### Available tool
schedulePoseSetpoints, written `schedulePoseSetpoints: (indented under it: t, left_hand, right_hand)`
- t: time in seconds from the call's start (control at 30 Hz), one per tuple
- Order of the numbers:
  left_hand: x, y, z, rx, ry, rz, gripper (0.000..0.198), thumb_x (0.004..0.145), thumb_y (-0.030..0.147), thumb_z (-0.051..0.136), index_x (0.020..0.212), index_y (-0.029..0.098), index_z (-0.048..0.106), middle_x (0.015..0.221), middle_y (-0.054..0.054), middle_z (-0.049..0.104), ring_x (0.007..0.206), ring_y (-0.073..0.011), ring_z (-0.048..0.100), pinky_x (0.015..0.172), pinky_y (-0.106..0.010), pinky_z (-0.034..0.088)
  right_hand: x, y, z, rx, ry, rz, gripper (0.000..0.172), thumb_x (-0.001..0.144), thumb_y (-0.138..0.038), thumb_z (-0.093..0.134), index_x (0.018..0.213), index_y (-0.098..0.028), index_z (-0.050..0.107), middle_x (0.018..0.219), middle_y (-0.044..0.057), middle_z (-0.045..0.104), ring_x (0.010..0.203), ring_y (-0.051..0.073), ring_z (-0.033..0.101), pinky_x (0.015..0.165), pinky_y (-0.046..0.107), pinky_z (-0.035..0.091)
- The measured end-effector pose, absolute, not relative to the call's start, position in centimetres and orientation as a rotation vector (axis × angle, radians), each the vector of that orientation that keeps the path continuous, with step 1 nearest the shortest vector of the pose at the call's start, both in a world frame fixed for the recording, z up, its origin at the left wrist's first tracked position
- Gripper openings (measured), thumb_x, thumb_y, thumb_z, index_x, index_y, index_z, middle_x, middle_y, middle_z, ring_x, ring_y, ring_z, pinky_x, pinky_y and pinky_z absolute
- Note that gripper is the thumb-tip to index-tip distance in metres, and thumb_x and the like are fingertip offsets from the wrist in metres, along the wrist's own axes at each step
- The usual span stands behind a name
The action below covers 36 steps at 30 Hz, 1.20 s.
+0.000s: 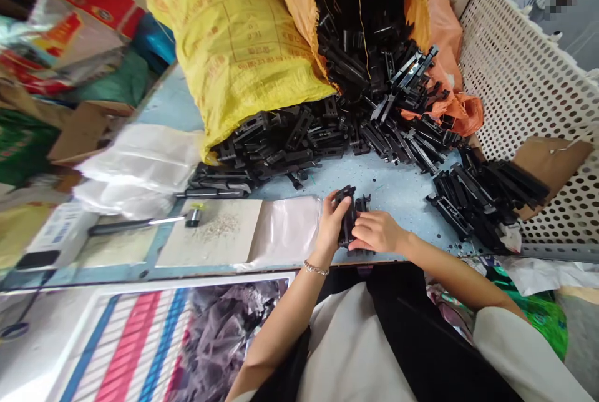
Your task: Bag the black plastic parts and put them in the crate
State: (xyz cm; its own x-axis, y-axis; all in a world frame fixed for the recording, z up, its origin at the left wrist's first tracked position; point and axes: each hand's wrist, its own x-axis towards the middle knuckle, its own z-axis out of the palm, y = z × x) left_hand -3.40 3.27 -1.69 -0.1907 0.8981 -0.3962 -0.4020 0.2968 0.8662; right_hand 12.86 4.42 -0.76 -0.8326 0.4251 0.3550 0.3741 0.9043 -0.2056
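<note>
My left hand [333,220] is closed round a small stack of black plastic parts [349,202] near the front edge of the blue table [397,186]. My right hand [377,231] grips the same stack from the right side, fingers curled over it. A bracelet sits on my left wrist. Behind my hands a big heap of the same black plastic parts [327,133] spills from an orange sack [369,9]. A smaller pile of black parts [482,202] lies to the right.
A full yellow sack [234,40] lies at the back left. A white perforated basket [528,83] stands on the right, with another person behind it. A small hammer [140,224], a board and clear plastic bags [285,227] lie left of my hands.
</note>
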Motion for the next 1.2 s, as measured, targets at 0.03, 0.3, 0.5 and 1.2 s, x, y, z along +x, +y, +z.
schedulePoseSetpoints:
  t: [0.03, 0.3, 0.5, 1.2]
  left_hand:
    - [-3.7, 3.2, -2.8, 0.55, 1.333, 1.298, 0.057, 0.079, 0.044, 0.073, 0.127, 0.02, 0.052, 0.093, -0.001, 0.063, 0.078, -0.0143, 0.064, 0.072, -0.027, 0.053]
    - [-3.4, 2.3, -7.1, 1.321, 1.675, 1.221, 0.041, 0.089, 0.03, 0.056, 0.128, 0.02, 0.057, 0.147, -0.017, 0.045, 0.14, -0.032, 0.041, 0.118, -0.054, 0.032]
    - [-2.6, 3.7, -3.2, 1.125, 1.36, 1.434, 0.057, 0.089, 0.051, 0.059, 0.139, 0.025, 0.047, 0.149, -0.013, 0.046, 0.14, -0.0278, 0.044, 0.116, -0.046, 0.036]
    - [-3.2, 2.3, 2.5, 0.453, 0.97, 1.273, 0.043, 0.076, 0.052, 0.075, 0.098, 0.021, 0.055, 0.075, 0.004, 0.058, 0.056, -0.0082, 0.053, 0.052, -0.021, 0.043]
  right_hand:
    - [13.0, 6.0, -0.6, -0.654, -2.654, 0.201, 0.036, 0.101, -0.048, 0.047, 0.081, -0.022, 0.06, 0.076, 0.004, 0.057, 0.076, 0.02, 0.052, 0.068, 0.033, 0.039]
    - [15.6, 20.3, -0.8, -1.538, -2.003, 0.16, 0.039, 0.101, -0.036, 0.047, 0.118, -0.003, 0.057, 0.114, 0.019, 0.054, 0.107, 0.025, 0.041, 0.095, 0.043, 0.035]
    - [14.5, 11.9, -1.2, -1.418, -1.965, 0.353, 0.022, 0.1, -0.029, 0.051, 0.116, -0.017, 0.059, 0.103, 0.009, 0.056, 0.092, 0.02, 0.054, 0.083, 0.034, 0.047]
    - [12.5, 3.2, 0.7, -0.811, -2.437, 0.579, 0.046, 0.1, -0.059, 0.038, 0.083, -0.021, 0.057, 0.082, 0.005, 0.059, 0.076, 0.02, 0.05, 0.07, 0.034, 0.039]
